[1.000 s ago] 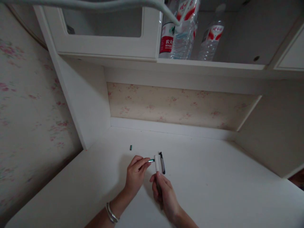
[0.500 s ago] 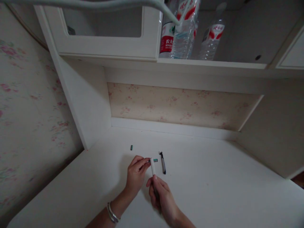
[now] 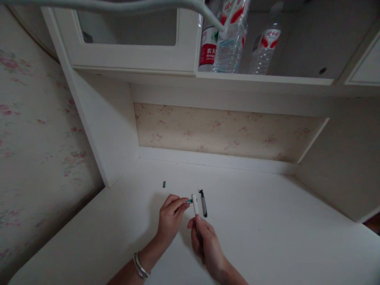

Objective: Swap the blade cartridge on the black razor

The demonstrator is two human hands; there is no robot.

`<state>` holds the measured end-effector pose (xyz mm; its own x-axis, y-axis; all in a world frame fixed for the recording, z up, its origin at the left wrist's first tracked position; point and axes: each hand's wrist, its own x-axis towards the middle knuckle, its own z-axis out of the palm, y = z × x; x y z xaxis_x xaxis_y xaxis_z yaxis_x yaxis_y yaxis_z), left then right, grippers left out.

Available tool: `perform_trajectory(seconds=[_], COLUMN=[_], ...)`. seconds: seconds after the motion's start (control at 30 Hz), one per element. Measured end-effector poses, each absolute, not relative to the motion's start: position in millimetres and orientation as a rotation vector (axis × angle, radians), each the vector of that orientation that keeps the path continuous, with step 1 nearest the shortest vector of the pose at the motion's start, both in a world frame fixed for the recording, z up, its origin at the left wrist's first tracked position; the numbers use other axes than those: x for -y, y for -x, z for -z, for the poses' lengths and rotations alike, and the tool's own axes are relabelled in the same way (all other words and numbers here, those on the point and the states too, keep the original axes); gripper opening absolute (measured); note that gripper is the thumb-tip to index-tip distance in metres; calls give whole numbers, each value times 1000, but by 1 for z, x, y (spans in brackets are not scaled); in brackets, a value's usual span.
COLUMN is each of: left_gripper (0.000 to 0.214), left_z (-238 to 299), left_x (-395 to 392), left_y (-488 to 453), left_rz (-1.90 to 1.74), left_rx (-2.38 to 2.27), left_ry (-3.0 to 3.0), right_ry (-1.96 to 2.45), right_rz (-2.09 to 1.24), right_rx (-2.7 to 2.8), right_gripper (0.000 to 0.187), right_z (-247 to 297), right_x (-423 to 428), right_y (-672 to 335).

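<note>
My left hand (image 3: 170,217), with bracelets on its wrist, pinches a small green battery (image 3: 189,201) at its fingertips. My right hand (image 3: 204,241) grips the lower end of a slim white stick-shaped device (image 3: 194,202), which points up and away from me. The battery's tip sits right against the side of the white device. A black strip-like part (image 3: 203,202) lies on the white desk (image 3: 267,229) just right of the device. A second small dark battery (image 3: 164,184) lies alone on the desk, farther back and to the left.
A white cabinet side panel (image 3: 109,126) rises at the left. An overhead shelf (image 3: 267,81) holds water bottles (image 3: 228,39) with red labels. Floral wallpaper (image 3: 219,132) backs the desk niche. A pale cable (image 3: 118,4) crosses the top.
The white device swung left of the battery half a second ago, then came back right. The battery again meets its side, as it did a second ago. My left hand barely moved.
</note>
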<state>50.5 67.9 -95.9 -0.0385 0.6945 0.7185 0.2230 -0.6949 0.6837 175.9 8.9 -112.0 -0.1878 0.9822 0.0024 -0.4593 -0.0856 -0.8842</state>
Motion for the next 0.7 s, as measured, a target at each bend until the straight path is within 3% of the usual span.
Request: perform_trajectory(seconds=[0.7], left_gripper=[10], left_z=[93], left_x=[-65], left_y=[-51], left_rz=[-1817], left_rx=[-982], left_ry=[-1921], right_ry=[733], right_rz=[-1630], right_rx=[945], right_gripper=[58], right_z=[106], right_x=[-6], right_y=[-175])
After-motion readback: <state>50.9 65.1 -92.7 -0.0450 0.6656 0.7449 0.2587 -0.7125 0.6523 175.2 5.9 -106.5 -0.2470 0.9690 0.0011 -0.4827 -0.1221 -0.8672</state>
